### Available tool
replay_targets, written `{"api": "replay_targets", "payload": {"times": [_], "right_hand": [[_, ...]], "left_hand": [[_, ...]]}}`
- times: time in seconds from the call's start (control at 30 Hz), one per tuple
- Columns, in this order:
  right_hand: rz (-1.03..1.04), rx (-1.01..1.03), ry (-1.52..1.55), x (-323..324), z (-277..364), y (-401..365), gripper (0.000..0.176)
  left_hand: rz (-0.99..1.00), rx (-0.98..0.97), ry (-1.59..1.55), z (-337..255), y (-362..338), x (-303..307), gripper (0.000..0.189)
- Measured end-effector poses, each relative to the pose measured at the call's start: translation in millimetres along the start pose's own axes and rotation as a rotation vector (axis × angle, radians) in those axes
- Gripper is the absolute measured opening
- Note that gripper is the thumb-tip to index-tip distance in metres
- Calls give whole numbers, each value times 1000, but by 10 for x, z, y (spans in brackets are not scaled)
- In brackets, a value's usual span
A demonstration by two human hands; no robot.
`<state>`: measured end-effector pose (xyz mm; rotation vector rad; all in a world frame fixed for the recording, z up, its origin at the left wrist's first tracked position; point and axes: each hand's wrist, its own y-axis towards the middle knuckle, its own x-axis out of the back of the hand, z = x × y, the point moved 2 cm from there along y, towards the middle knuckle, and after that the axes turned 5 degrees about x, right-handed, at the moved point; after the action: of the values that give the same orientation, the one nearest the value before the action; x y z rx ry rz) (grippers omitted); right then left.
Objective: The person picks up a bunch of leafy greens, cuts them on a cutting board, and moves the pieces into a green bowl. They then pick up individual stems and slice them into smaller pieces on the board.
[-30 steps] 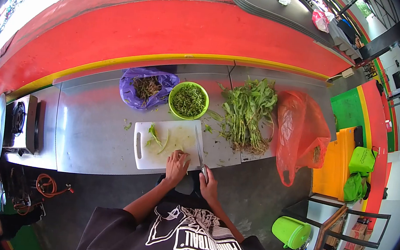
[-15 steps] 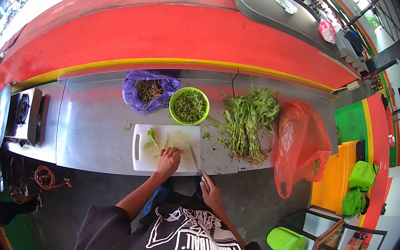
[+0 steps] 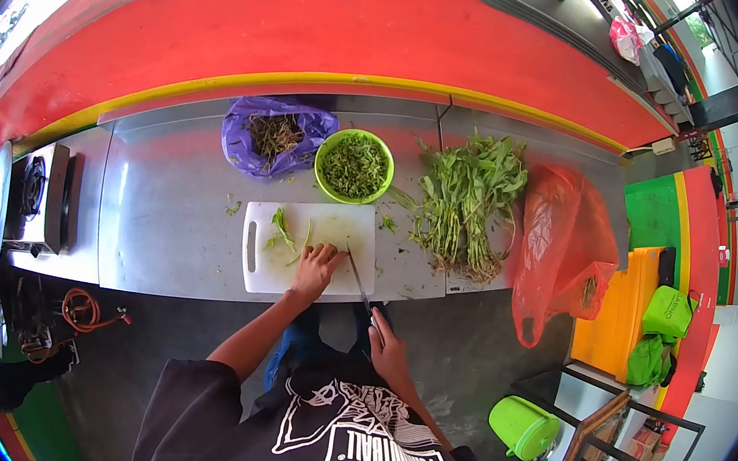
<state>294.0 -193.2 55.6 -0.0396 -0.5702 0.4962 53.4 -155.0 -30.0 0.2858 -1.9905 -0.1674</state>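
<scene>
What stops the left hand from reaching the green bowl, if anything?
Probably nothing, so yes. The left hand rests on the white cutting board, the green bowl sits just past its far edge, and only bare board lies between. The knife is off to the side.

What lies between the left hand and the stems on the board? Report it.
Nothing visible: only bare cutting board separates the left hand from the stems; the knife sits on the hand's other side.

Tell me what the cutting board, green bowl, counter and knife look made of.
The cutting board looks like matte white plastic, with a moulded handle slot. The green bowl is probably plastic: uniform bright colour, smooth. The counter seems stainless steel: dull grey sheen, a seam. The knife has a thin grey blade, likely steel.
</scene>
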Motion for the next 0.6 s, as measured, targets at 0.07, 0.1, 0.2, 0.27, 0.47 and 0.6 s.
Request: {"api": "replay_targets", "payload": {"times": [0.07, 0.1, 0.2, 0.27, 0.47, 0.6], "right_hand": [[-47, 64, 27, -29, -13, -59, 42], [-46, 44, 17, -36, -10, -77, 42], [-15, -14, -17, -32, 9, -86, 41], [14, -48, -39, -30, 18, -62, 41], [11, -44, -45, -52, -14, -29, 41], [34, -11, -123, -93, -109, 8, 42]], "left_hand": [[27, -13, -10, 17, -15, 18, 39], [32, -10, -13, 22, -19, 21, 39], [16, -12, -7, 16, -20, 16, 40], [11, -14, -3, 20, -18, 3, 40], [26, -5, 18, -17, -14, 50, 43], [43, -6, 29, -29, -3, 58, 43]]}}
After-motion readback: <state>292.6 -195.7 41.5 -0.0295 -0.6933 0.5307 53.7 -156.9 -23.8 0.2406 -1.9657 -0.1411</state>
